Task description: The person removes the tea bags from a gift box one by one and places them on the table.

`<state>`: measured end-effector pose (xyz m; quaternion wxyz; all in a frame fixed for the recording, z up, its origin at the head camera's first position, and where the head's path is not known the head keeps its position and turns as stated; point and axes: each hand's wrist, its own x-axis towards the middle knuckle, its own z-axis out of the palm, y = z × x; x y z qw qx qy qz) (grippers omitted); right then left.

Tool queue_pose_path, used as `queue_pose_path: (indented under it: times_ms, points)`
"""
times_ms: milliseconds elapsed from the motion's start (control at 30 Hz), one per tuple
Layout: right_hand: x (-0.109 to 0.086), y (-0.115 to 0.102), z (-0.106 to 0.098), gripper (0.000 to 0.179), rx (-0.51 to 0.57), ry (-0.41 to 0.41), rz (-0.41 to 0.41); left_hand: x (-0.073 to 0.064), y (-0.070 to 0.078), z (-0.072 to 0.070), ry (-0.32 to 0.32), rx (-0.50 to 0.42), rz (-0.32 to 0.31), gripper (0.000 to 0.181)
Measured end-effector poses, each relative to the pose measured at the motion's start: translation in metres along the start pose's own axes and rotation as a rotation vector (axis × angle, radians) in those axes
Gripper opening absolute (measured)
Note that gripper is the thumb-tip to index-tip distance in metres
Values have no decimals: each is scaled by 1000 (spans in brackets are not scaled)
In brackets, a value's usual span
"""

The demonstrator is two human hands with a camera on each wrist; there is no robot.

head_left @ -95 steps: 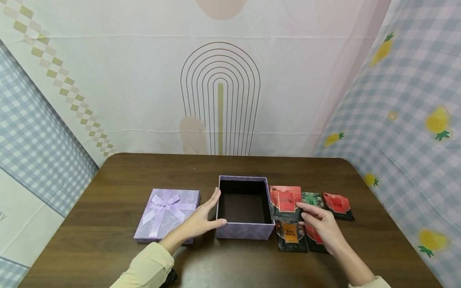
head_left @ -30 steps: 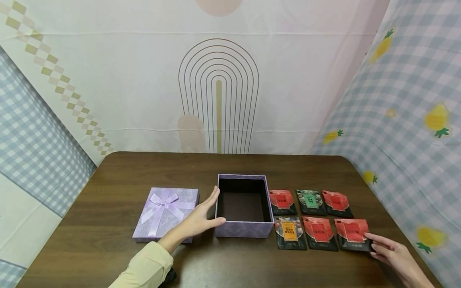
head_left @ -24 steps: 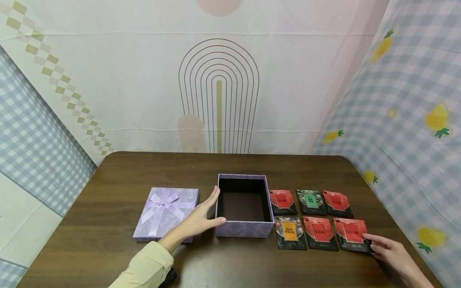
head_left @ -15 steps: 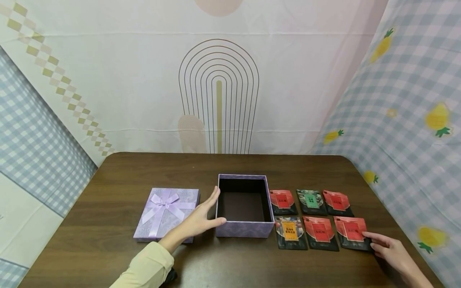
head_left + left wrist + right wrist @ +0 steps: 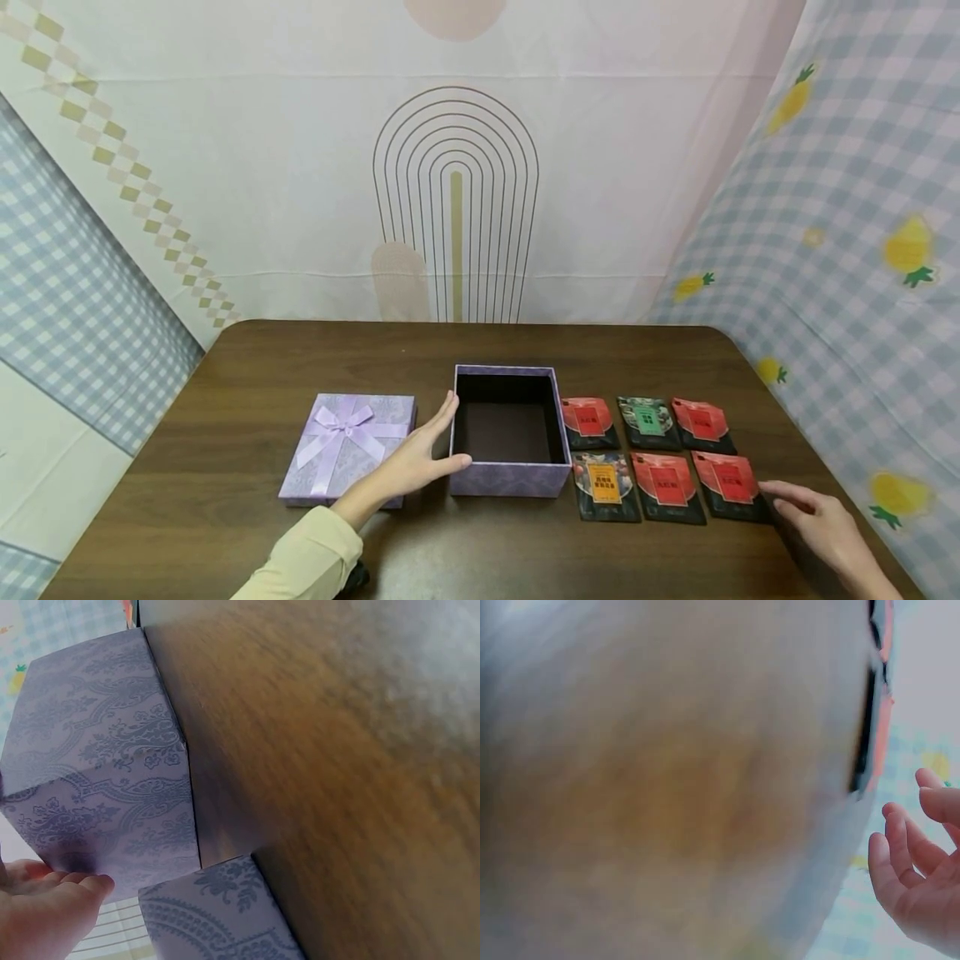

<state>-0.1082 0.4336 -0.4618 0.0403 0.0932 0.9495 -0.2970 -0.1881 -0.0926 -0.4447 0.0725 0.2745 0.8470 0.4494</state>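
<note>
The left hand (image 5: pixel 420 454) rests its straight fingers against the left wall of an open purple patterned gift box (image 5: pixel 510 480); the left wrist view shows its fingertips (image 5: pixel 97 885) at the box wall. At the right, the right hand (image 5: pixel 821 521) hovers beside a red-and-black packet (image 5: pixel 729 485) in the front row. Its fingers (image 5: pixel 881 859) are loosely bent and hold nothing in the right wrist view. Several more flat packets lie right of the box: a green one (image 5: pixel 647 421), an orange-labelled one (image 5: pixel 605 486) and other red ones (image 5: pixel 667 486).
The matching lid (image 5: pixel 348 448), tied with a ribbon bow, lies left of the box under the left forearm. A small black object (image 5: pixel 355 577) shows beneath the left sleeve. The brown table (image 5: pixel 465 554) meets hanging cloths at its back and sides.
The right hand has carried a red packet from beside the box to the front right, laid it down and released it. The left hand has stayed at the box.
</note>
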Motion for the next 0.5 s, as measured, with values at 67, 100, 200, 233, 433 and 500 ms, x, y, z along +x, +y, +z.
queue_pose_path:
  times_ms: [67,100,200,233,433,500]
  points:
    - [0,-8,-1,35,-19,48,-47,0,0,0,2,2,-6,85]
    - [0,-14,-1,34,-32,72,-71,0,0,0,1,2,-9,84]
    - [1,-32,0,33,-46,131,-154,0,1,1,-6,3,-14,83]
    - [2,-39,1,33,-43,145,-188,0,1,1,-9,5,-12,82]
    - [8,-85,14,26,35,211,-409,-2,-4,0,-11,-29,25,77]
    - [10,-100,20,25,54,223,-473,-4,-7,-2,0,-35,26,76]
